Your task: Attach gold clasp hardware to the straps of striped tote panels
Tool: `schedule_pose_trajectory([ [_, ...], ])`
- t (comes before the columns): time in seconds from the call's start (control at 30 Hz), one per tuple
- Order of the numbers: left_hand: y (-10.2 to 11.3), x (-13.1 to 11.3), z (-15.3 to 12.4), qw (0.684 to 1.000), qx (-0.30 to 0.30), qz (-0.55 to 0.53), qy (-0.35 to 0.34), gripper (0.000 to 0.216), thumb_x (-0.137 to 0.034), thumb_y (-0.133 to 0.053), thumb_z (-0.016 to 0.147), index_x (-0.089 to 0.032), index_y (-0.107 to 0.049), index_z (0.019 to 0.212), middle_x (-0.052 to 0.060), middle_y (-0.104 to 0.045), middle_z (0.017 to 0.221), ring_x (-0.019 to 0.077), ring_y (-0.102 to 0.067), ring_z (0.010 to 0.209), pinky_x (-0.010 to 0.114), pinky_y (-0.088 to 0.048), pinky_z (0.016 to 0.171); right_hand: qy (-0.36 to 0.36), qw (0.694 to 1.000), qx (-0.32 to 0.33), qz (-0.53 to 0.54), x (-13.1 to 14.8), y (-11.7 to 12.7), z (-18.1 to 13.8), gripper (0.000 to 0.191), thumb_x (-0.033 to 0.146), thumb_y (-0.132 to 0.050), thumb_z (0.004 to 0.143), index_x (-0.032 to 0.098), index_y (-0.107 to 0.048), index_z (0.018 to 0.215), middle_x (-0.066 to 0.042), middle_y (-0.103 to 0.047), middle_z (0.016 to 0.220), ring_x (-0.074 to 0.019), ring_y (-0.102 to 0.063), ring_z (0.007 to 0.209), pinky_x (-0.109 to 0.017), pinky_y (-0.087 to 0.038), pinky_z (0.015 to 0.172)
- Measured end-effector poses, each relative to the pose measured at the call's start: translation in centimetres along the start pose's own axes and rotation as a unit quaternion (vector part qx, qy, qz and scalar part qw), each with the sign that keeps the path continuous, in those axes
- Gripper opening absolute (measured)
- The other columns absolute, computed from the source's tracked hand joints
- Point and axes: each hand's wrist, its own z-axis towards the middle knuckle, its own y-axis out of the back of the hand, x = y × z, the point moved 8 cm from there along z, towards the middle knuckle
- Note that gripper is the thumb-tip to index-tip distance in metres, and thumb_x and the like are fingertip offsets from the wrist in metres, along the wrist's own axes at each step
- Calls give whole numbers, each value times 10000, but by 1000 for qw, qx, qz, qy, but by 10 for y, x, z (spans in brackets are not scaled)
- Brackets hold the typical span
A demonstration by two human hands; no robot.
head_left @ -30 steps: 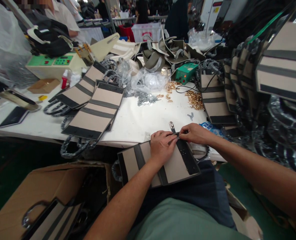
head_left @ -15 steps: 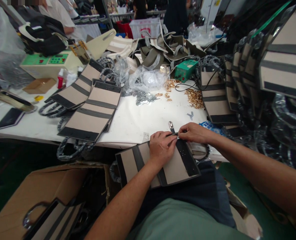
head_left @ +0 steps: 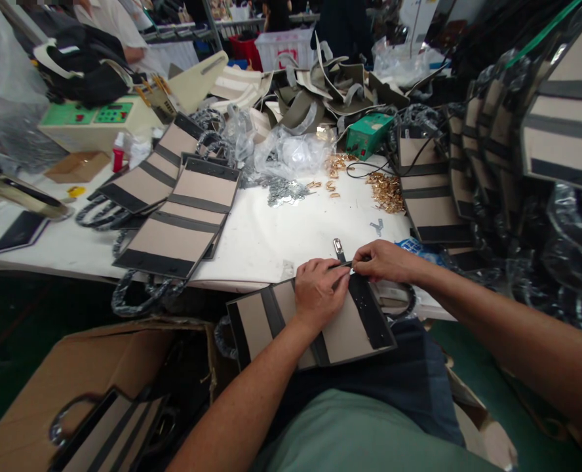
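A beige bag panel with black stripes (head_left: 343, 331) lies across my lap, its top edge against the white table (head_left: 281, 236). My left hand (head_left: 320, 290) rests on the panel with its fingers curled and pinching the black top edge. My right hand (head_left: 387, 260) pinches the same edge from the right, thumb and fingers pressed together on a small piece I cannot make out. A small metal clasp (head_left: 339, 249) lies on the table just beyond both hands.
Striped panels (head_left: 183, 216) are stacked on the table's left and more stand at the right (head_left: 433, 190). Gold fittings (head_left: 387, 191), a green box (head_left: 367, 134), plastic bags and a control unit (head_left: 92, 121) lie behind. An open cardboard box (head_left: 75, 387) sits lower left. People are at the back.
Both hands stay pinched at the panel's top edge. The view has shifted slightly; the hands have barely moved.
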Motion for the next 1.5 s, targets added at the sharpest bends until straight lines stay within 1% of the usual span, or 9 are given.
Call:
schedule_pose_trajectory([
  [0.43,-2,0,0,1000,14,3,13,146,-294,-646,966,-314,-764,1050,-1,-743,1203,226,-619,1130,440,-438,962,6,999,-18,-28,5,2,-3,158,268,-587,738,185,-718,770,13,-657,608,-146,-577,582,-250,-395,558],
  [0.63,-1,0,0,1000,26,1,11,163,-302,-637,974,-325,-758,1080,-2,-732,1219,225,-607,1141,434,-436,952,33,992,-79,-91,10,4,-3,154,233,-610,709,200,-692,836,9,-688,738,-159,-599,697,-257,-396,627],
  [0.77,1,-1,-1,1000,30,0,7,141,-291,-638,970,-318,-765,1025,1,-727,1214,228,-598,1139,433,-427,932,40,994,-54,-88,11,1,-2,112,235,-601,728,202,-682,798,5,-688,732,-164,-599,696,-261,-390,619],
  [0.87,3,-1,-1,1000,28,2,8,133,-297,-647,964,-329,-762,1025,-3,-725,1204,235,-593,1124,447,-411,908,40,994,-48,-86,20,11,0,109,264,-613,761,195,-696,773,-10,-712,734,-176,-619,698,-272,-411,639],
  [0.97,5,1,1,999,31,-4,11,129,-315,-647,965,-338,-760,1024,5,-722,1196,243,-590,1111,454,-399,875,56,987,-102,-107,44,34,8,168,322,-631,808,202,-748,818,-27,-756,800,-193,-654,752,-284,-436,690],
  [1.07,4,3,2,999,44,-15,12,116,-320,-657,957,-333,-762,1005,19,-728,1131,250,-593,1083,450,-392,850,66,976,-161,-129,70,52,29,202,350,-644,832,218,-788,887,-25,-776,852,-196,-676,796,-279,-450,723],
  [1.17,4,5,2,998,51,-28,16,101,-323,-673,943,-339,-761,992,21,-732,1073,254,-596,1045,458,-386,842,64,969,-184,-149,87,56,68,251,375,-651,857,222,-802,988,-33,-786,936,-191,-690,855,-264,-466,768],
  [1.33,2,11,-1,997,43,-50,30,83,-335,-688,921,-351,-753,970,17,-731,1061,260,-599,1015,475,-388,824,36,964,-201,-172,94,48,145,396,434,-650,879,240,-752,1208,-58,-780,1077,-223,-692,969,-296,-484,840],
  [1.5,-7,16,-1,995,53,-75,48,98,-346,-694,902,-365,-751,979,19,-722,1095,267,-600,1020,494,-413,831,16,960,-198,-198,98,42,197,543,498,-609,903,265,-645,1392,-111,-695,1334,-301,-641,1174,-378,-491,923],
])
